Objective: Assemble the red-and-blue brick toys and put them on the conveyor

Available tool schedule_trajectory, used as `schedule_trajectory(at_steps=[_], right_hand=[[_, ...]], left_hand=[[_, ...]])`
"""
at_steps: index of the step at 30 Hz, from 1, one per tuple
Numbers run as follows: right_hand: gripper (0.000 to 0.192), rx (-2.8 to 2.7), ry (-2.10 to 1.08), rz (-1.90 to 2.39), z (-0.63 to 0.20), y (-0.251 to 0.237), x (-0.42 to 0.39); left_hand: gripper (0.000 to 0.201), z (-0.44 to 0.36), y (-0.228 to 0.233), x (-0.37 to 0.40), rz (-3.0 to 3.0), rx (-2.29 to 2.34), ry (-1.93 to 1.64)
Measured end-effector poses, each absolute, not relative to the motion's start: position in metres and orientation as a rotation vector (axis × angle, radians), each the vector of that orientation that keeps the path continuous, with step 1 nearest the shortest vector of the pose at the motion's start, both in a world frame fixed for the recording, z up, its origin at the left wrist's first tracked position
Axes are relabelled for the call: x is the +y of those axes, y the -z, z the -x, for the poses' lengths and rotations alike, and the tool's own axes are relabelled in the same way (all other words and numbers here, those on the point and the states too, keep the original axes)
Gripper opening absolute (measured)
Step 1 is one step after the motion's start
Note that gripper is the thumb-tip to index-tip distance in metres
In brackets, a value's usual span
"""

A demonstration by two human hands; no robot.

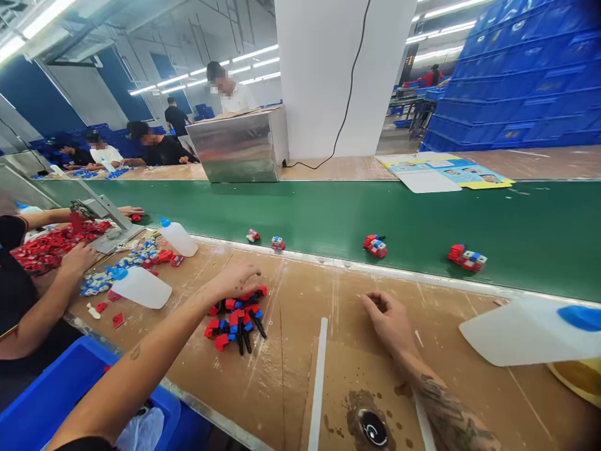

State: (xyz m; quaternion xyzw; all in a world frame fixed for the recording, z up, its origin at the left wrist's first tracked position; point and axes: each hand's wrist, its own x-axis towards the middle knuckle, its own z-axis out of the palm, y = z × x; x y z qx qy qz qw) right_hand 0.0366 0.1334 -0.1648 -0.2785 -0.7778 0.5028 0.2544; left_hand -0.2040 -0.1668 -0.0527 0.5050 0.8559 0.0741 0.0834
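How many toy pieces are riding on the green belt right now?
4. Two small toys sit close together near the belt's front edge, one farther right, and one rightmost. Others could be hidden behind the co-worker's press at left.

Glossy red, blue and black plastic toy parts (236, 318) lie on the table (300, 376), whose matt brown wood-fibre board is scratched and stained. The conveyor belt (422, 213) shows smooth matt green rubber. A shiny sheet-metal box (237, 145) gleams behind. The squeeze bottle (178, 237) is translucent white plastic.
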Motion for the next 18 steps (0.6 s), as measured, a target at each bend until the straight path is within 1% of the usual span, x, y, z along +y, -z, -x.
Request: schedule_trajectory(at_steps=[2,4,5,7,9,10,11,13,15,17,18], right_hand=[[0.030,-2.199,-1.336,0.612,0.011,0.154,0.124],[0.030,-2.339,-1.241,0.488,0.070,0.144,0.111],[0.033,-2.423,-1.172,0.448,0.101,0.140,0.104],[0.046,-2.496,-1.091,0.380,0.155,0.135,0.089],[0.057,-2.535,-1.034,0.305,0.194,0.133,0.076],[0.058,-2.553,-1.014,0.275,0.207,0.134,0.072],[0.053,-2.570,-1.000,0.252,0.216,0.135,0.069],[0.036,-2.589,-0.993,0.235,0.222,0.138,0.068],[0.021,-2.573,-1.004,0.232,0.216,0.141,0.074],[0.018,-2.538,-1.017,0.229,0.200,0.143,0.084],[0.020,-2.507,-1.035,0.235,0.188,0.144,0.090]], left_hand=[[0.029,0.204,0.066,-0.174,-1.515,2.568,-0.165],[0.026,0.204,0.079,-0.164,-1.532,2.560,-0.105],[0.022,0.204,0.084,-0.157,-1.545,2.547,-0.070],[0.015,0.203,0.090,-0.143,-1.582,2.515,0.002],[0.012,0.200,0.089,-0.134,-1.637,2.496,0.054],[0.013,0.196,0.087,-0.131,-1.669,2.492,0.068],[0.016,0.191,0.086,-0.129,-1.697,2.489,0.075],[0.021,0.176,0.085,-0.128,-1.805,2.470,0.083],[0.018,0.158,0.089,-0.128,-2.023,2.439,0.091],[0.009,0.139,0.097,-0.129,-2.324,2.379,0.097],[0.009,0.130,0.102,-0.130,-2.454,2.353,0.096]])
